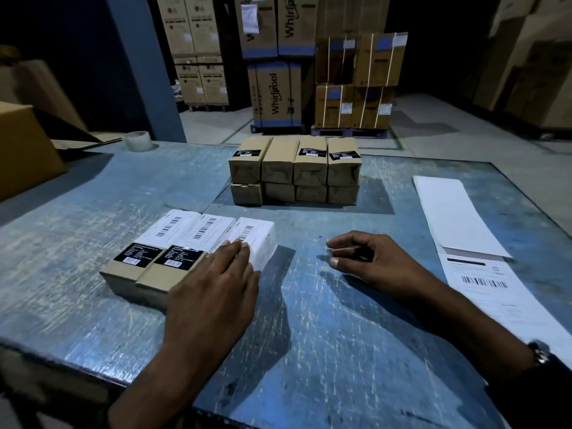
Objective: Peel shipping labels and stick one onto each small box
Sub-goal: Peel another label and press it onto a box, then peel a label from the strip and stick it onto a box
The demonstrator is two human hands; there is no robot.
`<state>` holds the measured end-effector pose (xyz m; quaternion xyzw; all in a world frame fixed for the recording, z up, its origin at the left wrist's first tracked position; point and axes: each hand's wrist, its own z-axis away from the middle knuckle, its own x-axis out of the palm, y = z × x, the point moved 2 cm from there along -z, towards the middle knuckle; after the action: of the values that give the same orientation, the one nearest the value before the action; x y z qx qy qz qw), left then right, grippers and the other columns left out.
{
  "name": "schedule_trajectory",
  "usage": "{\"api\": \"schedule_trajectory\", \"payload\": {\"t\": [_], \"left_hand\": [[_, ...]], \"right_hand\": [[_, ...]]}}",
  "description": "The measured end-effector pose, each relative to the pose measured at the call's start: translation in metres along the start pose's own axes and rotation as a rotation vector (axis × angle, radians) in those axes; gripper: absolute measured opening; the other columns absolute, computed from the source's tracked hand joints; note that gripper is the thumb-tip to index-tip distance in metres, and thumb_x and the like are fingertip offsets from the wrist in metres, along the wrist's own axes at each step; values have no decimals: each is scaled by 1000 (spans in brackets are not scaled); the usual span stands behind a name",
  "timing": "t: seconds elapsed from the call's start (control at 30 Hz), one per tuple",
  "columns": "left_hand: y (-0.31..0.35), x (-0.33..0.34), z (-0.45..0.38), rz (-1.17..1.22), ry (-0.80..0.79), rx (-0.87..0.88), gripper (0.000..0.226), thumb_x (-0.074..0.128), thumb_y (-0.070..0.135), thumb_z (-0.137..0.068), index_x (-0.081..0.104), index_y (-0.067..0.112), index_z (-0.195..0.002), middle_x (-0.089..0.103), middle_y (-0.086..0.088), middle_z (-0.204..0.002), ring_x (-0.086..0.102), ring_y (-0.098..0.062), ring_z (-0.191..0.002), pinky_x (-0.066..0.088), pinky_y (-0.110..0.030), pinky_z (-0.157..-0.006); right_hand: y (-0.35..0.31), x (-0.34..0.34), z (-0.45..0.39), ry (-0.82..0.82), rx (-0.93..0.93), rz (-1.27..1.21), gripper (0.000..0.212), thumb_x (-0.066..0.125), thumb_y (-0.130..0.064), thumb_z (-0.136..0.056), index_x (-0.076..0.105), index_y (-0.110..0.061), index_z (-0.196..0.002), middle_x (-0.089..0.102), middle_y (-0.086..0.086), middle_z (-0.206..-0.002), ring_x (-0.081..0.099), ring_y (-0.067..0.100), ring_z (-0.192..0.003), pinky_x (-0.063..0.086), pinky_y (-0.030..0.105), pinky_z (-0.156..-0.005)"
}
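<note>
Flat and straight, the left hand's fingers (pixel 238 252) are pressing a white paper label (pixel 257 239) onto the third small brown cardboard box so it sticks, while the right hand (pixel 368 258) is resting loosely curled and empty on the blue tabletop (pixel 325 320).

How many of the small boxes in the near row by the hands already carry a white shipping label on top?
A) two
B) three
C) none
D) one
B: all three boxes in the near row show a white barcode label on top, and the left hand presses flat on the third box's label, while the right hand rests on the table holding nothing.
</note>
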<state>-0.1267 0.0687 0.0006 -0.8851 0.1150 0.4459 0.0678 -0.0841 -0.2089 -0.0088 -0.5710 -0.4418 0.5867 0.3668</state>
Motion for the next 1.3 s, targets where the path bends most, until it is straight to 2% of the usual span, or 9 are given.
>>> {"api": "schedule_trajectory", "payload": {"t": [0.1,0.33,0.5,0.63,0.73,0.9,1.03,1.2,1.3], "left_hand": [[-5,2,2,-14,-10,14,46,51,39,-102,72,14,-134,67,-1,-143,63,-16,-133,52,-37,-106],[-13,3,5,-27,71,13,45,56,36,-98,74,11,-130,70,-4,-139,67,-20,-128,54,-38,-103],[-20,1,5,-56,1,-6,49,52,39,-99,72,11,-133,68,-4,-141,66,-20,-129,54,-39,-103],[-11,-16,-3,-54,-74,-57,42,65,38,-99,73,12,-131,70,-4,-137,70,-25,-121,60,-42,-91],[0,-37,-34,40,-259,-161,62,58,60,-98,56,26,-150,60,4,-151,63,-25,-131,55,-44,-97],[4,-26,-126,190,-166,-183,55,60,59,-98,56,26,-141,65,-4,-132,62,-33,-118,49,-47,-92],[-12,20,-204,276,-189,-371,70,57,62,-98,46,12,-146,53,-18,-143,54,-40,-129,46,-52,-100],[-51,79,-249,440,-306,-656,104,58,81,-87,36,2,-152,46,-26,-152,50,-46,-137,47,-50,-106],[-61,96,-256,643,-367,-739,100,73,78,-79,53,0,-140,60,-19,-139,60,-37,-124,53,-41,-95]], "right_hand": [[1,0,-1,-1,4,-5,24,84,-21,-91,79,-27,-114,81,-4,-114,74,3,-112,60,40,-104],[-1,0,1,-14,12,-28,23,83,-22,-93,78,-27,-114,81,-6,-114,74,3,-109,60,31,-95],[-2,0,2,-9,14,-29,21,83,-22,-92,79,-28,-112,80,-6,-113,74,0,-108,60,34,-97],[0,-1,0,-14,10,-7,22,84,-24,-92,79,-30,-112,80,-7,-114,73,-1,-109,61,38,-100],[1,-1,0,-10,8,2,22,85,-26,-91,79,-32,-112,80,-7,-115,73,0,-110,61,41,-101],[0,1,-1,-9,7,-2,19,84,-24,-93,79,-31,-110,81,-7,-113,73,2,-111,58,46,-105],[-1,1,0,-6,10,-5,21,83,-19,-93,79,-29,-111,81,-7,-112,74,2,-110,58,44,-104],[1,1,-1,21,29,-44,18,83,-22,-93,79,-29,-109,82,-9,-107,76,8,-107,61,38,-95],[1,0,-3,21,24,-29,17,83,-25,-93,80,-31,-108,82,-9,-107,76,5,-104,61,31,-88]]}}
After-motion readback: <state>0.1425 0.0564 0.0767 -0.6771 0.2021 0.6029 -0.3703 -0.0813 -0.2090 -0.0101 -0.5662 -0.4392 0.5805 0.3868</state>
